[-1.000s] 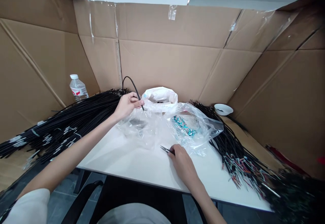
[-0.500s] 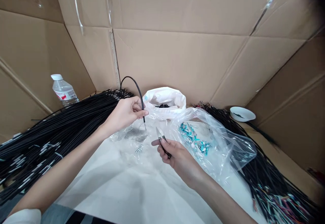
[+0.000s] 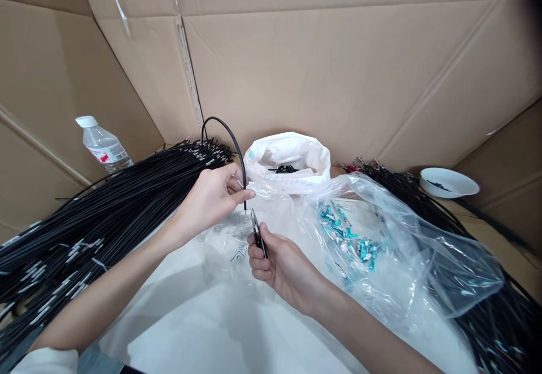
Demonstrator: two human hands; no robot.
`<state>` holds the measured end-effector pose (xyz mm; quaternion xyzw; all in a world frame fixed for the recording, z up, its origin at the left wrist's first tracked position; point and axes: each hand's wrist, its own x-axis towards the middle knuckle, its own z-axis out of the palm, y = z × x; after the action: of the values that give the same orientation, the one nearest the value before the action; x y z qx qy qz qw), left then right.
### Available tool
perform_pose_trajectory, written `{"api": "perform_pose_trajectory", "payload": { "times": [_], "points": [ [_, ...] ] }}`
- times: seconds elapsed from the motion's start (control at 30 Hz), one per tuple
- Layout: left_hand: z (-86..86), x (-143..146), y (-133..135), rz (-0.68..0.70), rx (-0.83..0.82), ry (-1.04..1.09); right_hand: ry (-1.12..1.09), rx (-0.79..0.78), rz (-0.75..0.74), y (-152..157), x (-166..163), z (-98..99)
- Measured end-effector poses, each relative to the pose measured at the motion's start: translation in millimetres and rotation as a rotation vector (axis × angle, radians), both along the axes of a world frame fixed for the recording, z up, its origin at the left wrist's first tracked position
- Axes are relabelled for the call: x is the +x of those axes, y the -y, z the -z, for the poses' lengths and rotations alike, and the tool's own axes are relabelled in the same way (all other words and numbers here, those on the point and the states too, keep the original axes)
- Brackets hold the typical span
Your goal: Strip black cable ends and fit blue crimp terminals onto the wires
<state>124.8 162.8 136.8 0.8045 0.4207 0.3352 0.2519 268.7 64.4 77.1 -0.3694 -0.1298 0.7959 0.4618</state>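
A black cable point(image 3: 232, 134) is pinched between the thumb and fingers of my left hand point(image 3: 218, 188). It arches up from the cable bundle point(image 3: 139, 182) on the left, and its end points down below my fingertips. My right hand point(image 3: 282, 261) is wrapped round a pair of thread snips point(image 3: 257, 235). Their blades look closed or nearly so and point up, right beside the cable's end; whether they touch it I cannot tell. Under both hands lies clear plastic with small scraps point(image 3: 237, 254) on it.
A white bag point(image 3: 288, 153) with black pieces inside stands at the back. Blue-and-silver bits point(image 3: 349, 235) lie in clear plastic on the right. Also there are a white bowl point(image 3: 449, 183), another cable bundle point(image 3: 393, 190) and a water bottle point(image 3: 104, 145). Cardboard walls point(image 3: 317, 69) surround the table.
My right hand has moved up and left, bringing the snips to the cable's end. The snips' blades, spread before, are now together or nearly so. The view has shifted slightly.
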Motion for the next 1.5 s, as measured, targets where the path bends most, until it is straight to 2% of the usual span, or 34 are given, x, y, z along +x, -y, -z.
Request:
{"api": "perform_pose_trajectory", "payload": {
  "times": [0.37, 0.6, 0.83, 1.07, 1.3, 1.5],
  "points": [
    [3.4, 3.5, -1.2, -0.009, -0.027, 0.014, -0.100, -0.079, 0.019, -3.5, -1.1, 0.0],
    [-3.1, 7.8, 10.3, -0.045, -0.023, -0.104, -0.061, -0.057, 0.042, -10.3, -4.4, -5.9],
    [3.2, 9.2, 14.4, -0.102, 0.027, -0.226, 0.010, -0.106, 0.019, -9.6, -4.9, -8.2],
    [4.2, 8.7, 17.7, -0.121, 0.036, -0.280, 0.050, -0.081, -0.019, -6.7, -2.5, -8.0],
    [4.4, 7.5, 16.3, -0.143, 0.044, -0.304, -0.103, -0.086, -0.085, -4.9, -1.6, -1.6],
    [4.1, 9.0, 16.3, -0.163, 0.042, -0.332, -0.166, -0.126, -0.018, -8.8, -8.2, 2.9]
  ]
}}
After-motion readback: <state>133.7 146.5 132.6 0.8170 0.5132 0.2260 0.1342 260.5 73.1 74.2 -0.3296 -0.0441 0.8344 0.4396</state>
